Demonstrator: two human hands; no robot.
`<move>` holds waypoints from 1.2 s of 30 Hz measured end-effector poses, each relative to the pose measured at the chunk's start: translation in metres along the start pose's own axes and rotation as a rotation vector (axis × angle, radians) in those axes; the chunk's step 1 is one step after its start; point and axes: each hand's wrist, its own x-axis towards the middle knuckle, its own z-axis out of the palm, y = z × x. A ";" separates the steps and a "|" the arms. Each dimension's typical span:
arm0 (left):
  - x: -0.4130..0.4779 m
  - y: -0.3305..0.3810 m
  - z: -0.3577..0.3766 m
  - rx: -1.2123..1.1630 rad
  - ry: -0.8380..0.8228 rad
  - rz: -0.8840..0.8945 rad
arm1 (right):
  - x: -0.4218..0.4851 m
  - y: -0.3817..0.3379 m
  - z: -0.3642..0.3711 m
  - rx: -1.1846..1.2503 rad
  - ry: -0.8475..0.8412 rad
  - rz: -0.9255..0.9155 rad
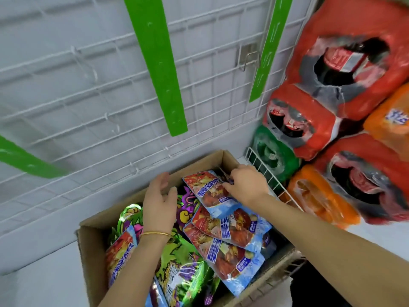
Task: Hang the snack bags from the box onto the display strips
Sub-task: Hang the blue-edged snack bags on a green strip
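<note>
A cardboard box (88,251) stands below a white wire grid and holds several snack bags, blue-and-red ones (223,247) on the right and green ones (174,269) on the left. My right hand (245,185) pinches the top edge of the uppermost blue-and-red bag (208,191) at the far right of the box. My left hand (160,204), with a gold bracelet at the wrist, hovers over the box's far side with fingers relaxed and holds nothing. Three green display strips hang on the grid: middle (159,69), right (267,52), left (24,160). No bag hangs on the visible parts of the strips.
Shrink-wrapped packs of soda bottles (345,69) in red, orange and green are stacked close to the right of the box. A metal hook (251,58) sticks out of the wire grid (88,89) beside the right strip. A low white wire rack (270,176) stands between box and packs.
</note>
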 end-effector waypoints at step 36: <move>0.014 0.161 0.048 -0.779 -0.246 -0.157 | -0.019 0.023 -0.156 0.758 0.319 -0.319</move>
